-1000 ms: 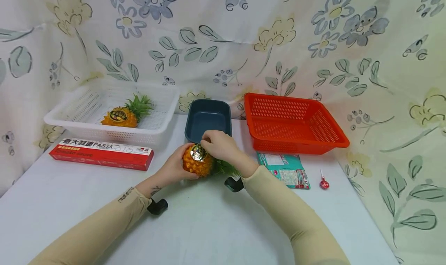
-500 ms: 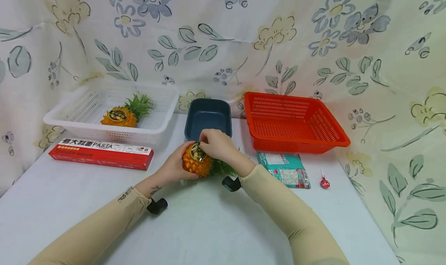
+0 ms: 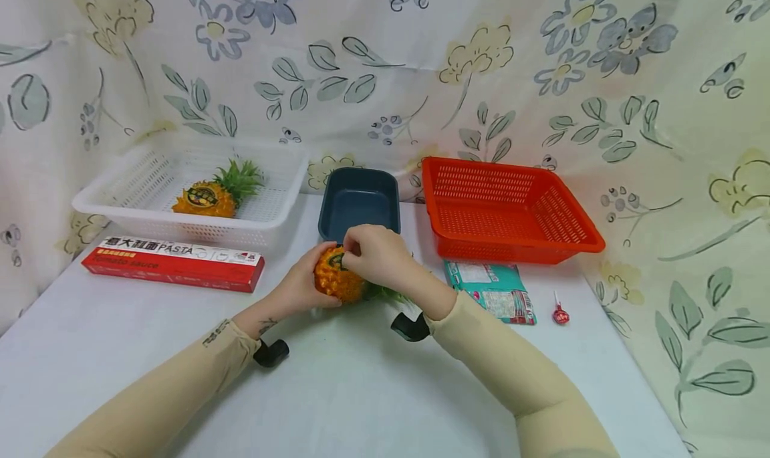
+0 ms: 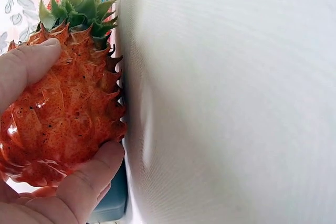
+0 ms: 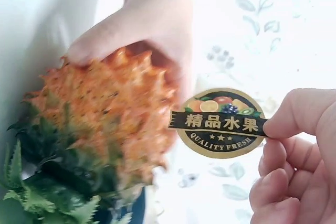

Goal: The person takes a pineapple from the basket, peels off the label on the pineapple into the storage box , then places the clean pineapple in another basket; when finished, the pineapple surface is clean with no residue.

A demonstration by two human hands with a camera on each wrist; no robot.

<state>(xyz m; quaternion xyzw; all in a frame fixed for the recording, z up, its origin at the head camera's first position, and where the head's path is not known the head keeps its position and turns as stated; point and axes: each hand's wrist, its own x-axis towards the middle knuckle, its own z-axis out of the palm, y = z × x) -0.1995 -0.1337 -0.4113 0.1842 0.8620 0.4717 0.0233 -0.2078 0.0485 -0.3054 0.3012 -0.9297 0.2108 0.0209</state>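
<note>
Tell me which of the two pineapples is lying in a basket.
The far-left pineapple, lying inside the white basket; the other pineapple is outside, held in the person's left grip.

The pineapple (image 4: 65, 111) is orange, the sticker (image 5: 219, 124) black-and-gold, the backdrop (image 3: 391, 37) floral.

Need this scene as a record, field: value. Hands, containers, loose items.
left hand: grips a pineapple
right hand: pinches a "QUALITY FRESH" sticker at its edge
white basket: left, holds a second, labelled pineapple
dark blue tray: back, between the baskets
red basket: right
in front of white basket: pasta box
in front of red basket: teal packet, red lollipop
</note>
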